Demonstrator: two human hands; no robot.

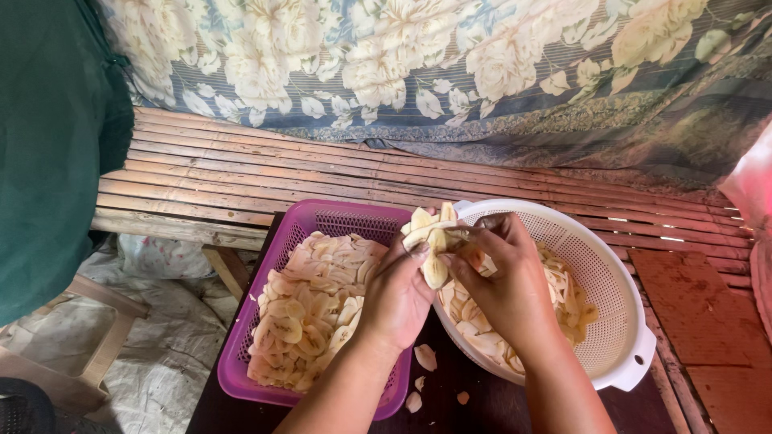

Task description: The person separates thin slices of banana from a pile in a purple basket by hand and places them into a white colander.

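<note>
Head view: the left hand (398, 293) and right hand (507, 281) pinch a bunch of pale banana slices (430, 237) together, fingers closed on it, above the gap between the purple basket (241, 354) and the white round strainer (619, 321).

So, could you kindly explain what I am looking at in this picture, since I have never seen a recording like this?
No machine here: a person wears a camera on the head, so the single picture looks down at their own two bare hands. The left hand and right hand meet over the work, their fingers pinching a clump of pale slices, which look like banana. Below, on a dark table, stand a purple basket filled with more slices and a white colander holding others. A few slices lie loose on the table. Behind runs a slatted wooden bench, with flowered cloth above it.
</note>
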